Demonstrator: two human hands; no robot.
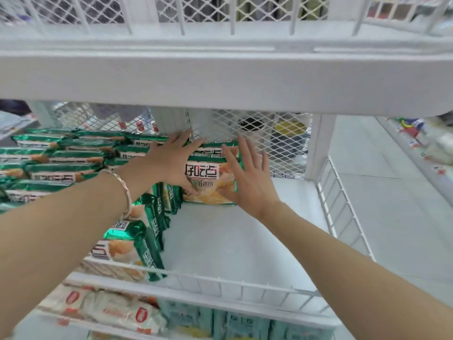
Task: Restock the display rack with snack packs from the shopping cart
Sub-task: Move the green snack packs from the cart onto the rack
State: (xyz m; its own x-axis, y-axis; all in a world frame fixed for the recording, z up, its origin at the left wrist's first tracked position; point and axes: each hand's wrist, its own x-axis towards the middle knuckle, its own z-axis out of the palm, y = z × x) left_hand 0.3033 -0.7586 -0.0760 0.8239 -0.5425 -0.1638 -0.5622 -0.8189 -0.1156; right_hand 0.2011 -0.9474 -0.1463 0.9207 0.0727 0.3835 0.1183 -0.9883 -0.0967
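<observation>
White display rack (220,77) with a mesh back (277,153). On the middle shelf (232,241), green-and-white snack packs (61,168) are stacked flat at left, with more on edge in a row toward the front; too blurred for an exact count. One upright pack (208,174) sits at the back by the mesh, label reads "好吃点". Left hand (169,163) lies flat on its left side, fingers spread. Right hand (247,177) lies flat against its right edge, fingers straight. One bracelet (123,190) on the left wrist.
</observation>
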